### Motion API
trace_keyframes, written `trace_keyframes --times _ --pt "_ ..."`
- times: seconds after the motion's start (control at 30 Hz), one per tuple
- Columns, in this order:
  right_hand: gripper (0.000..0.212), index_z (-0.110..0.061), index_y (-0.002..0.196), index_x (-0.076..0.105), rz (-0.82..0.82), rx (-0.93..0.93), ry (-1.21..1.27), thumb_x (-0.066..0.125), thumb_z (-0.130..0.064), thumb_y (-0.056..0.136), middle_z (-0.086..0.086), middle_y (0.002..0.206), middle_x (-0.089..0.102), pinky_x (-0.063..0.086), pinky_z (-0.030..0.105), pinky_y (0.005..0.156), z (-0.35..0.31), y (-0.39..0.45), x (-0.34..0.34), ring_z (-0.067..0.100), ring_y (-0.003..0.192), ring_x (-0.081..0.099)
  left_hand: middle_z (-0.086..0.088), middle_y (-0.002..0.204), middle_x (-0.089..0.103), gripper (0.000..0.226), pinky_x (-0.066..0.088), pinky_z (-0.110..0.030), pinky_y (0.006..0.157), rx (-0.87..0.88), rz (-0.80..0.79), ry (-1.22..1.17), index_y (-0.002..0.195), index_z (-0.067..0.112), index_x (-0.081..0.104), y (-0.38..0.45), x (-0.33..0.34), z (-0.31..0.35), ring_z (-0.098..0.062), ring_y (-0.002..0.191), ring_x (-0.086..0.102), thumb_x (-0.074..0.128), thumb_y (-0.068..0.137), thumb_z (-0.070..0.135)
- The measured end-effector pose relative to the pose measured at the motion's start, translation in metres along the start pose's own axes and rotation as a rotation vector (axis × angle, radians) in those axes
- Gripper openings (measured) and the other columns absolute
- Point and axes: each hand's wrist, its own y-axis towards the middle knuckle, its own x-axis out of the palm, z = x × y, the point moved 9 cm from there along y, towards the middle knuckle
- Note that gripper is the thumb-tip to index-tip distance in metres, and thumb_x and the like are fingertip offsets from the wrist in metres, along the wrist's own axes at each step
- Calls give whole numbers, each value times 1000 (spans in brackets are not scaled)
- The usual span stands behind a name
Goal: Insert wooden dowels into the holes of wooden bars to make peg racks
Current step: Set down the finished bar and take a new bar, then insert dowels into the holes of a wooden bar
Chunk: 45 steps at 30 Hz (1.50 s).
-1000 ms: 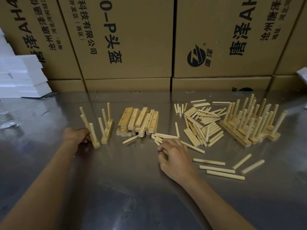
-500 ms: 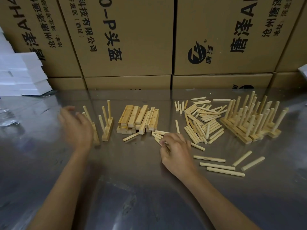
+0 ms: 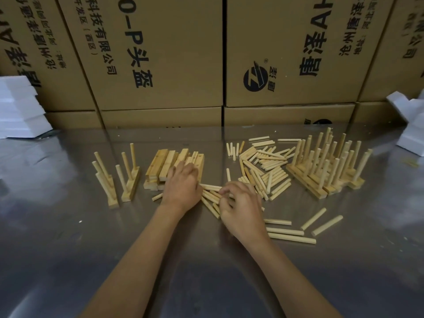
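Reaching over a glossy metal table [image 3: 68,260], the left hand [image 3: 181,188] lies on the stack of pale square-cut wooden bars [image 3: 160,164], likely picking the next one; whether its grip has closed I cannot tell. The right hand [image 3: 241,207] curls over smooth round dowels [image 3: 210,199] just beside it, fingers pinching at one. Two finished peg racks [image 3: 119,180] stand to the left, more racks [image 3: 328,166] at the right, loose dowels [image 3: 266,166] between
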Motion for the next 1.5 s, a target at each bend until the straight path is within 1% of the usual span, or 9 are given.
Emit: trace_keyframes --times 0.2,0.43,0.57,0.73,0.9,1.13,1.27,1.4,1.5 --pt "17 -21 97 69 28 58 72 58 -13 88 -13 105 63 34 28 95 6 5 -8 7 109 45 -3 131 60 30 20 -36 119 19 83 2 121 15 63 -4 -6 11 -22 138 39 49 95 22" --pt "18 -25 97 69 32 191 180 57 -14 90 -23 93 55 31 26 97 24 9 -17 0 103 38 -11 93 67 20 42 -34 86 -54 146 -133 105 11 68 -19 -28 30 -28 100 56 50 96 12" --pt "17 -24 95 71 14 318 392 54 -20 96 -19 89 64 45 18 83 31 18 -18 5 95 58 -6 94 73 25 54 -33 74 -107 306 -551 117 11 72 -27 -51 25 -22 81 66 58 96 11" --pt "21 -18 100 68 10 669 892 57 -35 99 -1 81 76 55 20 64 59 11 -12 9 72 72 8 117 72 48 56 -18 77 -66 -30 -1136 127 28 66 -33 -26 38 -2 91 70 72 87 3" --pt "16 -8 106 69 44 686 1008 58 -18 99 8 85 74 53 24 62 67 13 -26 13 70 66 5 120 71 66 57 -32 89 -63 -347 -1558 138 31 54 -37 -20 46 -17 105 70 79 81 8" --pt "14 -20 99 74 -219 255 775 60 -18 98 -11 79 75 48 8 59 -6 9 -16 1 70 67 -8 112 72 38 55 -29 63 -79 -578 -1863 130 26 64 -47 -17 57 -23 85 69 64 93 33" --pt "12 -26 83 63 -57 -14 57 62 -34 93 -17 77 55 40 24 66 -13 7 -31 5 83 53 -5 92 70 40 47 -24 54 -238 -447 -1868 134 28 61 -40 -11 32 -13 69 58 61 93 29" --pt "15 -29 79 60 -407 23 -251 64 -42 84 -12 89 49 31 29 72 9 -7 -1 11 98 44 -6 88 61 40 45 -27 57 -367 -371 -1894 133 21 59 -37 -5 5 -13 65 52 42 104 43" --pt "13 -31 72 60 -393 63 -208 65 -29 83 -11 93 52 36 28 80 13 -7 -2 11 103 44 -3 82 59 39 48 -27 60 -403 -380 -1925 129 12 61 -37 -4 -1 -13 65 53 39 106 35"
